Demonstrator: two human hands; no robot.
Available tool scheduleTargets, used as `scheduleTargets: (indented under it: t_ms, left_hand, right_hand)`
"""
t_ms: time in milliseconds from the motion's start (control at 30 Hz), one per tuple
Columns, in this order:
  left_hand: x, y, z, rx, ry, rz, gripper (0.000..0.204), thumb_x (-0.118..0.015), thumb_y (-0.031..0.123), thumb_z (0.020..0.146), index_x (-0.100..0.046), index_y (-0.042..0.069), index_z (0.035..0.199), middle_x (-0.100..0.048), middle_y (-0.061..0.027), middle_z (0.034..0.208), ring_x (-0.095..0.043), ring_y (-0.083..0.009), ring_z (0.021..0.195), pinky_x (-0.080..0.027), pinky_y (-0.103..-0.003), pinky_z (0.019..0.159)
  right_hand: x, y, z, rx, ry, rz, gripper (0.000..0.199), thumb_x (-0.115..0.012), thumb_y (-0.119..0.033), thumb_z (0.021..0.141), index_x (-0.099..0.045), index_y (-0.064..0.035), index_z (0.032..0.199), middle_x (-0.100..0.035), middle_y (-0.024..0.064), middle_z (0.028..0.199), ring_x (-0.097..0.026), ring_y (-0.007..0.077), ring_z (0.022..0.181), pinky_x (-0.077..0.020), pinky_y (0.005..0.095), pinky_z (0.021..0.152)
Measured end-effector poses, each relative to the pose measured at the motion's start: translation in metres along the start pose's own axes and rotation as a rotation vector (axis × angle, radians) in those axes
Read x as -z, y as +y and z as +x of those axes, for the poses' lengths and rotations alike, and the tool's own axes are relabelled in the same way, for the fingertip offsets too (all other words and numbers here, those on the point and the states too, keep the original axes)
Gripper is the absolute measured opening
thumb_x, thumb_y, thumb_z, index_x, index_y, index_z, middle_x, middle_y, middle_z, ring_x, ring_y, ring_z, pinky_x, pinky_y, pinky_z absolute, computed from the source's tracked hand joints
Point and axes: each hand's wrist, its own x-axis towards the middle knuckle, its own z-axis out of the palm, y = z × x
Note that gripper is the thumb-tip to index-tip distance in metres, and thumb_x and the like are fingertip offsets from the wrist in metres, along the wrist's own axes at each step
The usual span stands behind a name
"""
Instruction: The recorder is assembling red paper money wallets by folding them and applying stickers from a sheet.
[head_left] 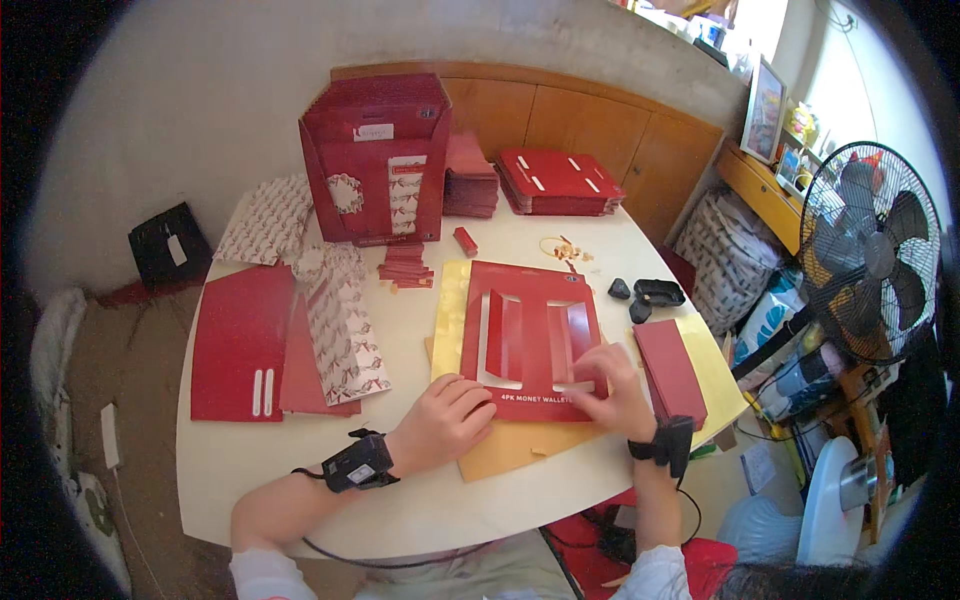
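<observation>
A red printed cardboard sleeve [529, 345] with two cut-out windows lies in front of me; red pieces with folded flaps show through the windows. It lies over yellow sheets [452, 315] and a tan envelope-like sheet [520, 455]. My left hand [443, 420] rests at its lower left corner with curled fingers; what is under them, if anything, is hidden. My right hand [612, 388] has thumb and fingers pinched at the lower edge of the right window. A stack of narrow red wallets [670, 373] lies just right of that hand.
A tall red display box [372, 150] stands at the back, beside stacked red cards [560, 181]. Patterned wallets [345, 335] and red sheets [240, 345] lie left. Red strips [405, 265], rubber bands [565, 247] and a black case [660, 292] lie beyond my hands. A fan [878, 255] stands right.
</observation>
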Motion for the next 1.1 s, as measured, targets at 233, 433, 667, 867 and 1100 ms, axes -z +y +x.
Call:
scheduleTargets:
  t_ms: [233, 433, 667, 867, 1100]
  left_hand:
    - [-0.003, -0.005, 0.005, 0.01, 0.002, -0.059, 0.03, -0.073, 0.016, 0.074, -0.063, 0.001, 0.098, -0.062, -0.0118, 0.107, -0.06, -0.0282, 0.1, -0.049, -0.039, 0.087]
    - [-0.008, -0.009, 0.01, 0.006, -0.038, -0.096, 0.034, -0.072, 0.019, 0.076, -0.062, 0.001, 0.102, -0.061, -0.0119, 0.108, -0.059, -0.0281, 0.101, -0.047, -0.039, 0.089]
    - [-0.002, -0.008, 0.023, 0.006, -0.154, -0.044, 0.041, -0.07, 0.022, 0.076, -0.058, 0.004, 0.11, -0.058, -0.0102, 0.102, -0.054, -0.0266, 0.1, -0.039, -0.04, 0.092]
    - [-0.002, -0.008, 0.027, 0.086, -0.169, -0.164, 0.042, -0.071, 0.019, 0.076, -0.057, 0.004, 0.112, -0.055, -0.0117, 0.103, -0.052, -0.0288, 0.102, -0.039, -0.041, 0.092]
    - [-0.005, -0.01, 0.022, 0.092, -0.07, -0.213, 0.034, -0.07, 0.016, 0.077, -0.056, 0.004, 0.105, -0.054, -0.012, 0.104, -0.052, -0.0306, 0.101, -0.04, -0.042, 0.093]
  right_hand:
    - [-0.013, -0.02, -0.004, 0.286, -0.264, -0.071, 0.041, -0.076, -0.025, 0.073, -0.061, -0.0067, 0.107, -0.058, 0.0107, 0.102, -0.055, 0.03, 0.098, -0.0455, 0.0399, 0.087]
    - [-0.017, -0.016, -0.006, 0.277, -0.311, -0.041, 0.039, -0.078, -0.02, 0.073, -0.062, -0.008, 0.107, -0.058, 0.009, 0.104, -0.055, 0.0294, 0.098, -0.0448, 0.0393, 0.087]
    - [-0.013, -0.017, -0.004, 0.236, -0.267, -0.069, 0.049, -0.077, -0.023, 0.074, -0.059, -0.0063, 0.116, -0.058, 0.011, 0.112, -0.054, 0.0303, 0.106, -0.0431, 0.0405, 0.092]
    - [-0.009, -0.016, -0.004, 0.255, -0.2, -0.161, 0.05, -0.077, -0.03, 0.073, -0.06, -0.007, 0.114, -0.059, 0.0103, 0.11, -0.054, 0.0298, 0.105, -0.041, 0.0404, 0.093]
    - [-0.002, -0.015, -0.004, 0.235, -0.139, -0.229, 0.045, -0.077, -0.039, 0.071, -0.062, -0.0067, 0.098, -0.057, 0.0102, 0.098, -0.051, 0.0298, 0.095, -0.0412, 0.0417, 0.087]
